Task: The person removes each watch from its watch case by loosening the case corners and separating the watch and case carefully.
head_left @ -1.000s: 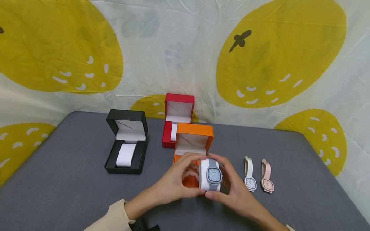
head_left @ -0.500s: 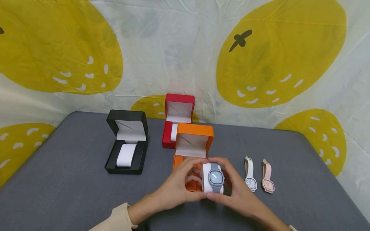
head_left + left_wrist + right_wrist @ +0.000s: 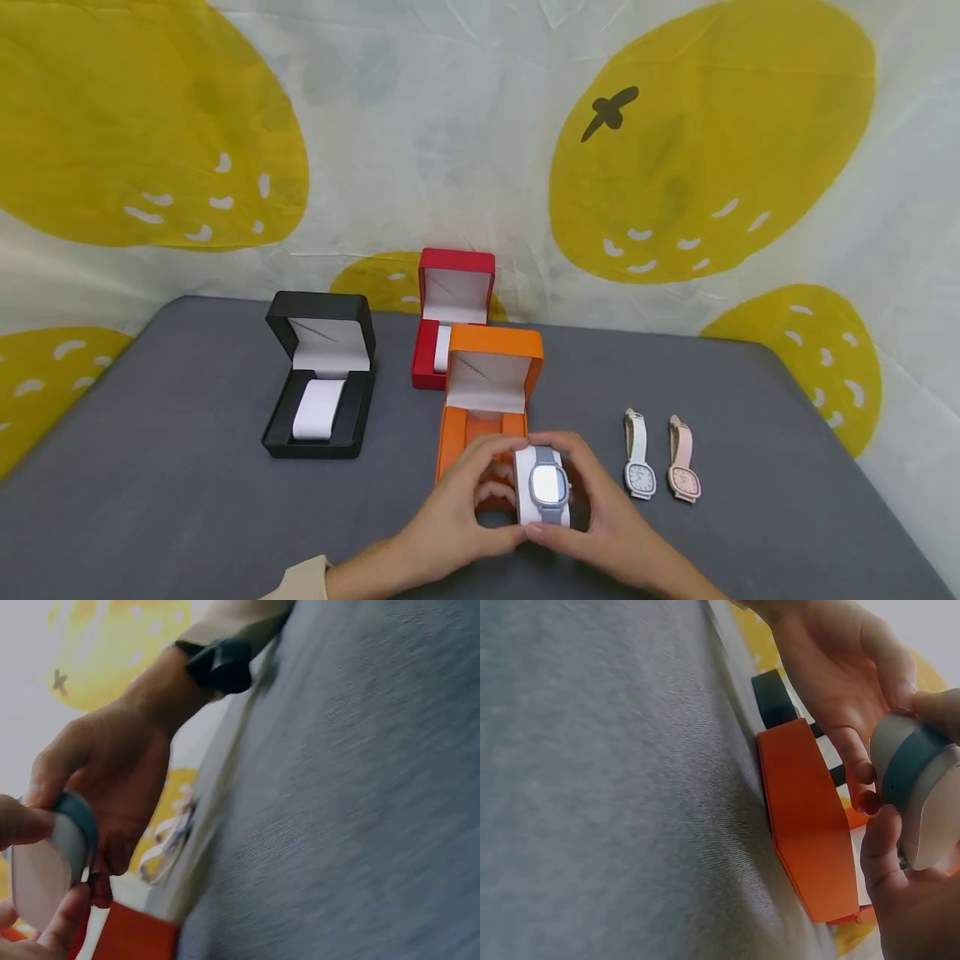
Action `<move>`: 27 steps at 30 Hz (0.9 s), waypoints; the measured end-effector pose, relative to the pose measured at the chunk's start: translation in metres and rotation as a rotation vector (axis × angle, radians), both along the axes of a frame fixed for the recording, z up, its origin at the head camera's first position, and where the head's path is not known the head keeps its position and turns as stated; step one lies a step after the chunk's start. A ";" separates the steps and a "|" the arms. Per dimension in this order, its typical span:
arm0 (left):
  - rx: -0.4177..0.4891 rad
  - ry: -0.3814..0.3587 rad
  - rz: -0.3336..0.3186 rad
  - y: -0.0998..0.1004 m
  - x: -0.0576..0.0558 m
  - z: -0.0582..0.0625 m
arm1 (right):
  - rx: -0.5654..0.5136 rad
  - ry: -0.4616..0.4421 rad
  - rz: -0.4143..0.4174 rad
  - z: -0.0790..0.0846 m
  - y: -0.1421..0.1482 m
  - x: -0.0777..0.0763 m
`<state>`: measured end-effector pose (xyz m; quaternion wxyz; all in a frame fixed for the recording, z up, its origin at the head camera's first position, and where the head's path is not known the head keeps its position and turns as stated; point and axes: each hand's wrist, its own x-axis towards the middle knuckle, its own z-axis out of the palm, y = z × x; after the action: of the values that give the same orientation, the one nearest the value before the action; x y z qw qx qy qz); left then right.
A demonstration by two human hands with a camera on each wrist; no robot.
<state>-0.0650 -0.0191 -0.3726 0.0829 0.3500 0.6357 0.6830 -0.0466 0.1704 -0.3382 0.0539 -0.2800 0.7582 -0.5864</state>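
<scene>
A grey-blue wristwatch [image 3: 550, 485] is wrapped round a white watch cushion [image 3: 525, 483], its dial bright with glare in the head view. My left hand [image 3: 450, 521] grips the cushion's left side, thumb below and fingers above. From the right, my right hand [image 3: 607, 525] holds the same cushion, its thumb tip meeting the left thumb. Just behind the hands stands the orange watch box [image 3: 495, 340], lid up, its lower part partly hidden by my left hand. In the right wrist view the blue strap [image 3: 915, 761] runs across the pale cushion.
An open black watch box [image 3: 318, 307] with a white cushion stands at the left. Behind the orange box is an open red watch box [image 3: 456, 260], partly covered by it. A white watch [image 3: 639, 467] and a pink watch [image 3: 682, 471] lie on the grey table [image 3: 187, 467] at the right.
Both hands have moved nearer the person with the watch and cushion, uncovering more of the orange box's inside. The dial now shows glare. The head view has shifted slightly.
</scene>
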 end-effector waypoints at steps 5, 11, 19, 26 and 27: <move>0.029 0.015 -0.013 0.006 0.011 -0.006 | -0.007 0.052 0.026 -0.011 0.010 0.006; 0.059 -0.035 -0.055 0.013 0.021 -0.012 | -0.020 -0.017 0.050 -0.035 0.026 0.013; 0.084 -0.043 -0.082 0.023 0.032 -0.024 | -0.114 -0.117 0.101 -0.049 0.036 0.025; 0.051 -0.024 -0.058 0.035 0.031 -0.034 | -0.175 -0.192 0.109 -0.061 0.047 0.024; 0.041 -0.003 -0.043 0.037 0.031 -0.034 | -0.186 -0.199 0.109 -0.061 0.048 0.024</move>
<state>-0.0343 0.0183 -0.4069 0.0915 0.3642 0.6138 0.6944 -0.0229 0.2184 -0.3991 0.1346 -0.2651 0.6752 -0.6751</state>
